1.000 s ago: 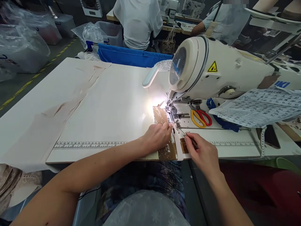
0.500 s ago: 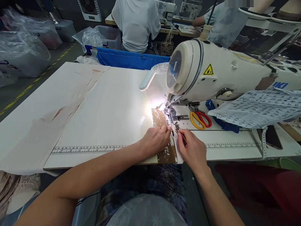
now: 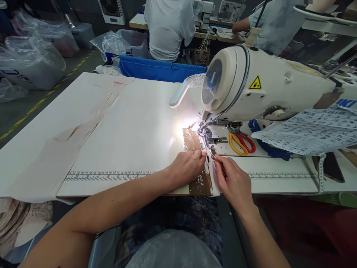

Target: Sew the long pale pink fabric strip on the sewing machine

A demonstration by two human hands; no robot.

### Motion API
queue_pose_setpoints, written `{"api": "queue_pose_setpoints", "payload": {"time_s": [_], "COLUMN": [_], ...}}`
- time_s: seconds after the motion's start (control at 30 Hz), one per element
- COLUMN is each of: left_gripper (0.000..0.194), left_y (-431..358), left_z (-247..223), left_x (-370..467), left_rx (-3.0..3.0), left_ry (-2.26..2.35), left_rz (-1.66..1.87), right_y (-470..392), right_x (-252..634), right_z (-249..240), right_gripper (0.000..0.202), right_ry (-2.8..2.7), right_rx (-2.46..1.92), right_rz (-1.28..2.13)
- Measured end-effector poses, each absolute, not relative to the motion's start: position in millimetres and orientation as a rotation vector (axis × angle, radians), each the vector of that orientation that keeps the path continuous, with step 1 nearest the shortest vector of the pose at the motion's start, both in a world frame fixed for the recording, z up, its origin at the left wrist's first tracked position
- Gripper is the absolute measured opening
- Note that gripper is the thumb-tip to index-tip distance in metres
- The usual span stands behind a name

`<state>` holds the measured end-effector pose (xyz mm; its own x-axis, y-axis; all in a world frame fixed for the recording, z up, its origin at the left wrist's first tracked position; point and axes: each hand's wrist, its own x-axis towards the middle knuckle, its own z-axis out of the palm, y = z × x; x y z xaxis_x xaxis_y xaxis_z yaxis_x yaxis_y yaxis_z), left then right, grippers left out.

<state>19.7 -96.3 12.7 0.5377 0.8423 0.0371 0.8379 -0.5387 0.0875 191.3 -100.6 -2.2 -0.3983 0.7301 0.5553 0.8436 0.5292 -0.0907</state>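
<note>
My left hand (image 3: 188, 167) rests on a brown, clear-taped board (image 3: 192, 140) in front of the sewing machine (image 3: 267, 83). Its fingers are pinched together at the edge of a narrow white fabric strip (image 3: 213, 182), which runs toward the lit needle area. Just right of the strip, my right hand (image 3: 235, 182) is closed around slim, dark-handled tweezers (image 3: 224, 170). Their thin tip points up and left at the strip, close to my left fingertips. What lies beneath the left fingers is hidden.
Scissors (image 3: 242, 144) with yellow and red handles lie right of the needle. Pale fabric (image 3: 67, 145) covers the table's left side, and a printed ruler (image 3: 111, 175) follows the front edge. Printed paper (image 3: 315, 128) hangs off the machine. Beyond the table sits a person (image 3: 169, 29).
The whole view has shifted slightly, so the table and machine appear farther right. Both hands stay at the strip; the tweezers' tip lies a little closer to the left fingertips.
</note>
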Motion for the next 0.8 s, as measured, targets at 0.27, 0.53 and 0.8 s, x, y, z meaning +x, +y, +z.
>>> {"api": "queue_pose_setpoints", "payload": {"time_s": [0.27, 0.53, 0.8], "left_gripper": [0.030, 0.032, 0.033], "left_y": [-96.0, -95.0, -93.8], "left_z": [16.3, 15.5, 12.8], "left_x": [20.0, 21.0, 20.6], "left_rx": [2.674, 2.669, 2.693], "left_ry": [1.477, 1.477, 1.463], "left_rz": [0.094, 0.055, 0.089], "right_y": [-91.5, -92.8, -88.8], "right_x": [185.3, 178.7, 165.8], "right_z": [-5.5, -7.2, -6.7], "right_gripper": [0.025, 0.025, 0.027], "right_ry": [-2.243, -2.230, -2.201], "right_rx": [-1.268, -1.350, -1.487], "right_rz": [-0.331, -0.352, -0.280]}}
